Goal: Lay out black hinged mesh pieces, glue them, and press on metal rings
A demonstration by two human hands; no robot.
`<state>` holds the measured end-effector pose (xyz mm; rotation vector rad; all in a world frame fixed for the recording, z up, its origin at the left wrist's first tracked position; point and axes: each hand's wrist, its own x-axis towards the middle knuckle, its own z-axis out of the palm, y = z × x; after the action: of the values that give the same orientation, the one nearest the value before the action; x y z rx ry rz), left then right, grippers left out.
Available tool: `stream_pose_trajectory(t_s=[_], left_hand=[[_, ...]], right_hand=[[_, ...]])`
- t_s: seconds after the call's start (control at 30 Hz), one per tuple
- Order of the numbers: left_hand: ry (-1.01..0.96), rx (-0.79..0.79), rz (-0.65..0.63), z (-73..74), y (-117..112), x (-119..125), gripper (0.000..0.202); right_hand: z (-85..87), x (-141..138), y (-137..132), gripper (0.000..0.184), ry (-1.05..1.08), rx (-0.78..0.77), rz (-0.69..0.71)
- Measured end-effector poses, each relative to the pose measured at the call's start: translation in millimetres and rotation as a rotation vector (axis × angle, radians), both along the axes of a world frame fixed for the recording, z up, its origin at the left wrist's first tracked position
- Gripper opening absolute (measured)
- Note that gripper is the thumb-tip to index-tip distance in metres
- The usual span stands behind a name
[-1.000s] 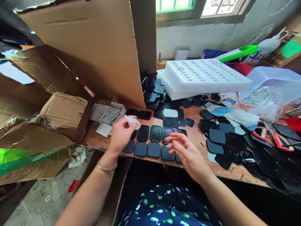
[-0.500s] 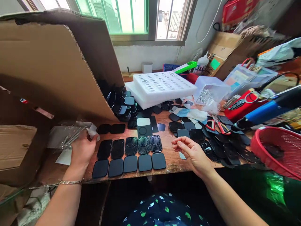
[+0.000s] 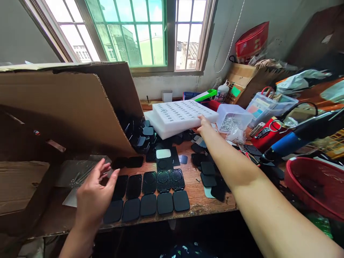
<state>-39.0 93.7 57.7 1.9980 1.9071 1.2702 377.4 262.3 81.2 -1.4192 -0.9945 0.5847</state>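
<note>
R hand (image 3: 204, 124) stretched far across the bench, fingers curled onto the near edge of the white foam tray (image 3: 185, 111), which sits atop a 2nd slab by the window, grip looks like a pull hold. L hand (image 3: 92, 195) hovers open, fingers spread, holding nothing, just above the row of black square cases (image 3: 150, 193) lined up along the front edge w/ lids open, prob. for easy access.

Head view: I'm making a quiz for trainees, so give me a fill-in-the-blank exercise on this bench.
1. The right hand reaches to the white ____ tray.
2. The left hand is open and holds ____.
3. The basket at the right edge is ____ in colour.
4. The clear tub sits to the ____ of the tray.

Missing words: foam; nothing; red; right
</note>
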Motion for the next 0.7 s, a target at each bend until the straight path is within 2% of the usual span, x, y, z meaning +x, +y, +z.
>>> stream_pose_trajectory(t_s=[0.1, 0.23, 0.33, 0.4, 0.5, 0.6, 0.63, 0.7], left_hand=[[0.085, 0.043, -0.118, -8.7, 0.6, 9.6, 0.048], [0.190, 0.106, -0.294, -16.5, 1.6, 26.2, 0.041], [0.243, 0.095, -0.491, -16.9, 7.1, 55.3, 0.045], [0.317, 0.079, -0.632, -15.2, 15.2, 83.2, 0.052], [0.514, 0.064, -0.732, -11.1, 32.5, 127.8, 0.063], [0.693, 0.023, -0.694, -8.7, 49.0, 159.6, 0.066], [0.720, 0.014, -0.677, -9.3, 52.9, 165.7, 0.066], [0.731, 0.010, -0.661, -13.2, 57.4, 171.5, 0.066]], right_hand=[[-7.3, -4.0, -11.9, 0.016, 0.300, -0.023, -0.064], [-37.7, -6.4, -68.4, 0.014, 0.603, -0.019, -0.133], [-62.0, -11.6, -114.0, 0.013, 0.758, -0.039, -0.152], [-70.9, -13.4, -135.7, 0.015, 0.832, -0.072, -0.132], [-70.7, -5.6, -157.4, 0.016, 0.899, -0.139, -0.045], [-61.8, 11.6, -176.2, 0.019, 0.887, -0.261, 0.132], [-59.0, 16.8, -182.2, 0.023, 0.831, -0.310, 0.210], [-54.5, 22.4, -191.3, 0.030, 0.587, -0.338, 0.310]])
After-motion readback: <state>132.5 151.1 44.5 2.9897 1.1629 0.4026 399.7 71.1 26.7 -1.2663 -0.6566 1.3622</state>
